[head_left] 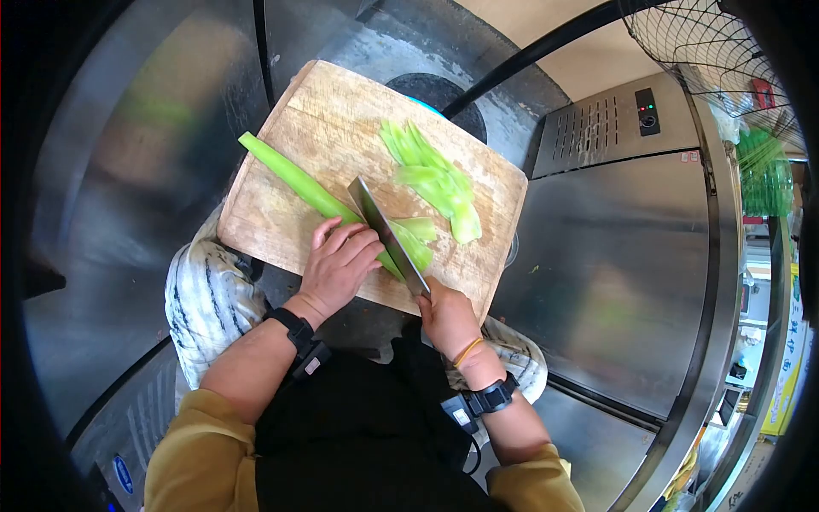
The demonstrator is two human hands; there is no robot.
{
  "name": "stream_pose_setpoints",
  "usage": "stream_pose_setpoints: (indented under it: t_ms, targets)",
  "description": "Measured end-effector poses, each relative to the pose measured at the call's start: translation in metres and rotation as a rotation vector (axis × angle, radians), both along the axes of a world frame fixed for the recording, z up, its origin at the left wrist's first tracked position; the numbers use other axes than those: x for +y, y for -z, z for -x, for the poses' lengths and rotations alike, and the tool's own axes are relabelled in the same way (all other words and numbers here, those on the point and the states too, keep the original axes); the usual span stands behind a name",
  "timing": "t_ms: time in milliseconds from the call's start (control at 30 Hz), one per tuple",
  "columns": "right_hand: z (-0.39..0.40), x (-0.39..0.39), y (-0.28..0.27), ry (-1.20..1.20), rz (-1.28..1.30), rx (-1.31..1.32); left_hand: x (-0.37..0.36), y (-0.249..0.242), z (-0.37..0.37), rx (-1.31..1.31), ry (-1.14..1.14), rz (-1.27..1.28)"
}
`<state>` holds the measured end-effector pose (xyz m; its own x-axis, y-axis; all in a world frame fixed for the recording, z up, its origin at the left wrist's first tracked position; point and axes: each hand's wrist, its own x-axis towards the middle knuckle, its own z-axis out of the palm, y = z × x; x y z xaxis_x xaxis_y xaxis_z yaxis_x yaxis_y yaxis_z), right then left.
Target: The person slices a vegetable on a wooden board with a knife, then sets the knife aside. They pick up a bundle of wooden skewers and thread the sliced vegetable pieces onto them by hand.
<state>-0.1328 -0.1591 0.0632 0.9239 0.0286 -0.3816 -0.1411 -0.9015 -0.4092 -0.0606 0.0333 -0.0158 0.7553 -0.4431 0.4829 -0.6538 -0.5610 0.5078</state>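
Two-handed: gripping a broad, grey metal knife (386, 232) by its end in the right hand (450, 317), pressing down a long, light-green stalk (294, 175) with the left hand (339, 266) — just left of the blade. Running ahead from the left grip, past a pale wooden board's (311, 98) edge. With flat green slices (415, 242) ahead of the right grip — loose pale-green strips (435, 181) farther off.

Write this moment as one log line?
Left hand: flat on stalk | right hand: grips knife | slices: piled on board
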Motion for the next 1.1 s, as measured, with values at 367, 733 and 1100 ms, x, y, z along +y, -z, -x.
stream_pose_setpoints:
  t_ms: [367,733,1100]
  targets:
    - [0.017,-0.002,-0.023,0.102,-0.144,-0.161,0.001,0.003,-0.003,0.007,-0.028,0.046]
    - [0.022,0.004,-0.034,0.036,-0.025,-0.074,0.004,0.001,-0.002,-0.006,-0.024,0.027]
    - [0.000,0.004,0.000,-0.015,0.029,-0.050,0.002,0.001,-0.005,-0.003,-0.025,0.032]
